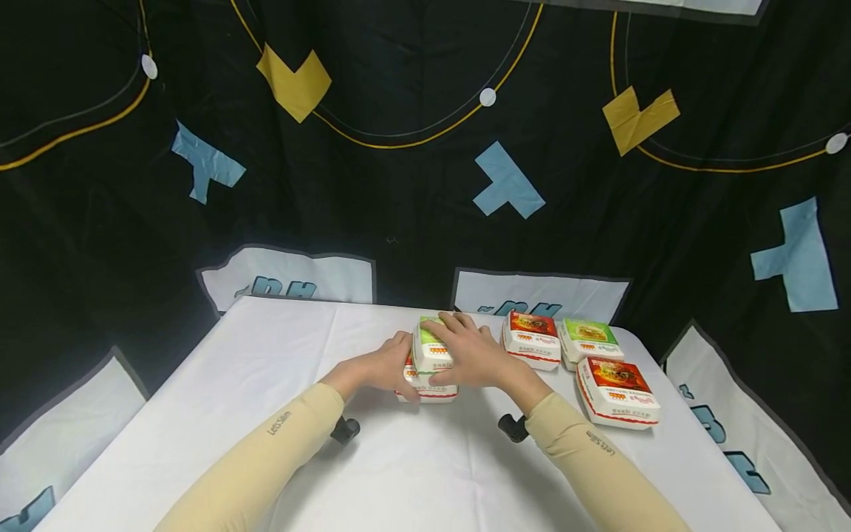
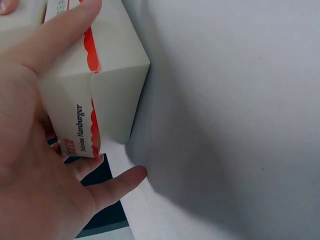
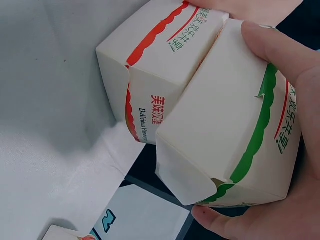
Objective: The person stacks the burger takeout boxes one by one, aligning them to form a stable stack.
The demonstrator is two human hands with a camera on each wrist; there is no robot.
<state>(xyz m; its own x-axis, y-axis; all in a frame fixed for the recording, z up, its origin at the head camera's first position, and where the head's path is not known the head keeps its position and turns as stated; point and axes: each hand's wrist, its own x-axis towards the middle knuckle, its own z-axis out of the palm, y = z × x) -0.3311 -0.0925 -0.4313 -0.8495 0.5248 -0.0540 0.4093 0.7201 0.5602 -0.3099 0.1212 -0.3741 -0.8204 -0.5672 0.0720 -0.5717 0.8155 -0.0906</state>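
Observation:
Two hamburger boxes are stacked at the middle of the white table. The lower one is a red-banded hamburger box [image 1: 437,394], and a green-banded hamburger box [image 1: 431,360] lies on it. My left hand [image 1: 379,366] grips the red-banded box, its thumb across the front and other fingers at the side, as the left wrist view shows. From the right, my right hand [image 1: 475,356] holds the green-banded box, with thumb on the front and fingers around the far side. Most of that box's green top is hidden under this hand.
To the right stand a red-topped box [image 1: 532,343], a green-topped box [image 1: 592,343] and another red-topped box [image 1: 617,395], close together. The white table [image 1: 399,473] ends just behind the stack. A black curtain [image 1: 399,214] hangs beyond it.

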